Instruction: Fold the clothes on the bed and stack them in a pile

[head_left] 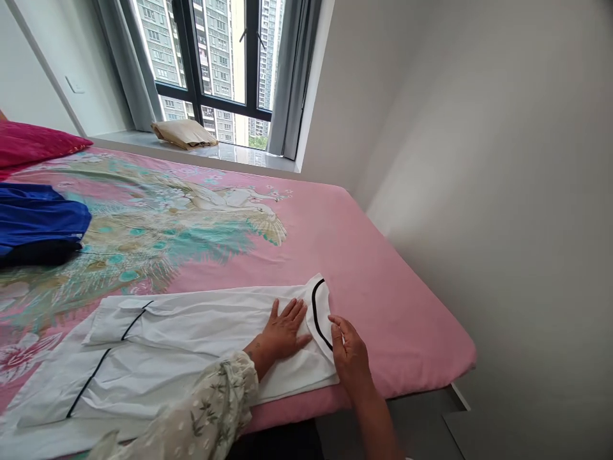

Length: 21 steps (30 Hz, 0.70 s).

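Note:
A white shirt [191,345] with black trim lies folded lengthwise along the front of the bed. At its right end a folded-over edge [322,310] carries a curved black stripe. My left hand [283,332] rests flat on the cloth just left of that edge, fingers spread. With thumb and fingers closed together, my right hand [349,351] pinches the striped edge; the fingertips partly cover the cloth there. Two black lines cross the left part of the shirt, and a patterned sleeve on my left arm hides some of its lower side.
A pink bed sheet [383,306] with a peacock print covers the bed. Blue folded clothing [43,220] and a red pillow [38,144] lie at the left. A tan bag [184,134] sits on the windowsill. The wall [502,191] rises along the right.

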Tool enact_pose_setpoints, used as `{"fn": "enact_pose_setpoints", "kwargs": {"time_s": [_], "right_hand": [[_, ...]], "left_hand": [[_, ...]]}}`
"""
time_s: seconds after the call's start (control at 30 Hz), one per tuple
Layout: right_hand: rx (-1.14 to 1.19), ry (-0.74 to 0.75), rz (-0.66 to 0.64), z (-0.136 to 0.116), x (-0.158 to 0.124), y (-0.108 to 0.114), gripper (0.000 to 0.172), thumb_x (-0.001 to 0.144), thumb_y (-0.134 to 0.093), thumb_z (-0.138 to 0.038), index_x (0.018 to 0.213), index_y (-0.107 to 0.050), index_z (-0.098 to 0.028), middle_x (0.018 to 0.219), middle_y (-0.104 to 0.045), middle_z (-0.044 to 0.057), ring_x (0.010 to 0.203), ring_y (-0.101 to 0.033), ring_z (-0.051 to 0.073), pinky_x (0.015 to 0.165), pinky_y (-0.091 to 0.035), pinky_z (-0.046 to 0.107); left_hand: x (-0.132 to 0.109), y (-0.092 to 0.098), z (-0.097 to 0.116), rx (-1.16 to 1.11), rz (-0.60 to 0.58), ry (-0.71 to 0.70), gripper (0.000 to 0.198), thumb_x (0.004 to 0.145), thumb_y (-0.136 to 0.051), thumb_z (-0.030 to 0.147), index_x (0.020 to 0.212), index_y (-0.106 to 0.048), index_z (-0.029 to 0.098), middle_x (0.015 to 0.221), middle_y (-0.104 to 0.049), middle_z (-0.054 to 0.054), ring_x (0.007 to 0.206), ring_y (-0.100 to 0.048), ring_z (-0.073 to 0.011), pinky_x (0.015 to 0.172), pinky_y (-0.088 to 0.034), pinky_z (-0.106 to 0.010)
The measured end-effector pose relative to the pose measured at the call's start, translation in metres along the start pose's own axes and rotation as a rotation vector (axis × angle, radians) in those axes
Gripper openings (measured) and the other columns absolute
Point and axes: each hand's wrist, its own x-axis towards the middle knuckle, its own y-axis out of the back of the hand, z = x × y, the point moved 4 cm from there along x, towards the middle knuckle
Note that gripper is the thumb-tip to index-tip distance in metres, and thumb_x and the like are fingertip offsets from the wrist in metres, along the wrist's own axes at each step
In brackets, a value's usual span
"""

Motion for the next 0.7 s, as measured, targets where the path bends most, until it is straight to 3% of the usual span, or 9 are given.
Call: {"fn": "enact_pose_setpoints", "kwargs": {"time_s": [0.07, 0.13, 0.2, 0.3, 0.4, 0.53, 0.63, 0.7], "right_hand": [[-0.122, 0.048, -0.045, 0.003, 0.008, -0.011, 0.047, 0.094, -0.031, -0.040, 0.131, -0.048, -0.015, 0.140, -0.046, 0.012, 0.133, -0.036, 0.023, 0.109, -0.030, 0.043], [-0.274, 0.037, -0.160, 0.008, 0.013, -0.029, 0.053, 0.094, -0.031, -0.039, 0.139, -0.039, -0.013, 0.150, -0.031, 0.012, 0.141, -0.021, 0.026, 0.112, -0.020, 0.050], [-0.401, -0.003, -0.330, 0.012, 0.013, -0.050, 0.057, 0.092, -0.034, -0.040, 0.143, -0.034, -0.012, 0.152, -0.024, 0.012, 0.142, -0.017, 0.027, 0.112, -0.015, 0.053], [-0.512, -0.047, -0.481, 0.012, 0.007, -0.069, 0.062, 0.092, -0.036, -0.044, 0.145, -0.030, -0.013, 0.153, -0.021, 0.011, 0.142, -0.017, 0.027, 0.113, -0.012, 0.055], [-0.572, -0.081, -0.459, 0.009, 0.001, -0.075, 0.063, 0.094, -0.024, -0.048, 0.147, -0.023, -0.013, 0.154, -0.016, 0.008, 0.143, -0.013, 0.023, 0.113, -0.010, 0.053], [-0.654, -0.038, -0.466, 0.016, -0.007, -0.090, 0.067, 0.092, -0.023, -0.052, 0.148, -0.019, -0.015, 0.156, -0.011, 0.003, 0.144, -0.009, 0.020, 0.114, -0.003, 0.052], [-0.662, -0.003, -0.418, 0.028, -0.013, -0.098, 0.066, 0.091, -0.020, -0.052, 0.148, -0.020, -0.017, 0.155, -0.014, 0.001, 0.143, -0.011, 0.018, 0.115, -0.004, 0.051], [-0.625, 0.008, -0.356, 0.031, -0.016, -0.099, 0.066, 0.091, -0.018, -0.051, 0.147, -0.023, -0.016, 0.154, -0.019, 0.003, 0.143, -0.014, 0.019, 0.114, -0.007, 0.052]], "left_hand": [[0.002, -0.003, -0.001, -0.010, 0.019, -0.011, 0.073, 0.088, -0.034, 0.059, 0.148, -0.021, 0.020, 0.155, -0.021, -0.008, 0.144, -0.012, -0.0244, 0.112, 0.007, -0.057], [0.001, 0.000, -0.007, -0.031, 0.023, 0.006, 0.069, 0.090, -0.033, 0.053, 0.148, -0.018, 0.019, 0.154, -0.025, -0.008, 0.143, -0.019, -0.0221, 0.115, -0.002, -0.054], [-0.008, 0.008, -0.017, -0.034, 0.042, 0.051, 0.065, 0.092, -0.031, 0.047, 0.148, -0.019, 0.018, 0.153, -0.025, -0.010, 0.142, -0.021, -0.0218, 0.115, -0.007, -0.053], [-0.037, 0.018, -0.032, 0.013, 0.112, 0.098, 0.061, 0.091, -0.032, 0.048, 0.145, -0.028, 0.019, 0.154, -0.023, -0.011, 0.143, -0.016, -0.0249, 0.113, 0.003, -0.058], [-0.069, 0.020, -0.035, 0.030, 0.117, 0.098, 0.065, 0.088, -0.040, 0.054, 0.144, -0.033, 0.022, 0.153, -0.027, -0.012, 0.143, -0.017, -0.0265, 0.113, 0.004, -0.058], [-0.092, 0.026, -0.029, -0.109, 0.061, 0.138, 0.062, 0.089, -0.037, 0.056, 0.141, -0.037, 0.023, 0.151, -0.032, -0.012, 0.142, -0.022, -0.0262, 0.112, -0.008, -0.060], [-0.118, 0.046, -0.038, -0.140, 0.160, 0.225, 0.052, 0.093, -0.032, 0.050, 0.138, -0.041, 0.026, 0.149, -0.036, -0.008, 0.141, -0.025, -0.0244, 0.112, -0.013, -0.061], [-0.152, 0.063, -0.057, -0.082, 0.274, 0.306, 0.047, 0.093, -0.036, 0.043, 0.136, -0.044, 0.026, 0.149, -0.037, -0.008, 0.141, -0.025, -0.0244, 0.112, -0.009, -0.061]]}}
